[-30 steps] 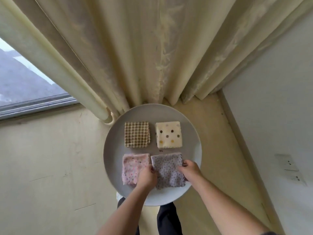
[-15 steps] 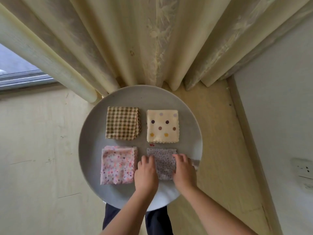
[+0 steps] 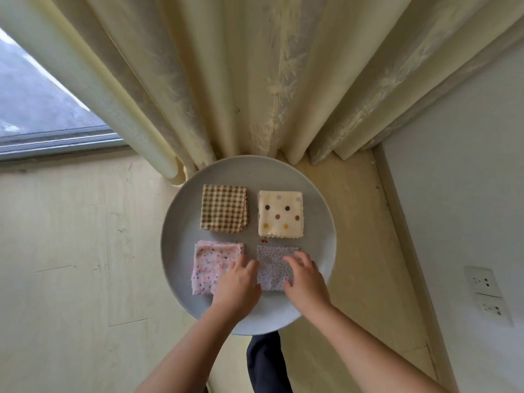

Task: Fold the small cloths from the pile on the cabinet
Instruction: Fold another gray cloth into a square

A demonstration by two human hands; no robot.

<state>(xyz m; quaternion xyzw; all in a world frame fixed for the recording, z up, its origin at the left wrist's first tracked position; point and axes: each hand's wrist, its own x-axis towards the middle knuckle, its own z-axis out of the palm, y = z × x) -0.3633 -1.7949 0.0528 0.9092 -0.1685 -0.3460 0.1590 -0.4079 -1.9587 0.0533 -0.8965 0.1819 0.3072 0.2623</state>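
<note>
On lilac cloth (image 3: 272,266), right hand (image 3: 305,282)

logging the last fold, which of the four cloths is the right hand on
The lilac cloth with tiny dots, near right of the four, under the right hand. The brown gingham, cream polka-dot and pink floral cloths differ in print.

Four small folded cloths lie two by two on the round grey plate (image 3: 178,239), none touching. Far left is my brown gingham cloth (image 3: 224,208), far right the cream spotted cloth (image 3: 280,214) with a zigzag near edge. Near left lies the pink floral cloth (image 3: 211,265). Near right, the lilac dotted cloth (image 3: 273,265) lies flat under my right hand (image 3: 304,279), with my left hand (image 3: 238,285) at its left edge.
</note>
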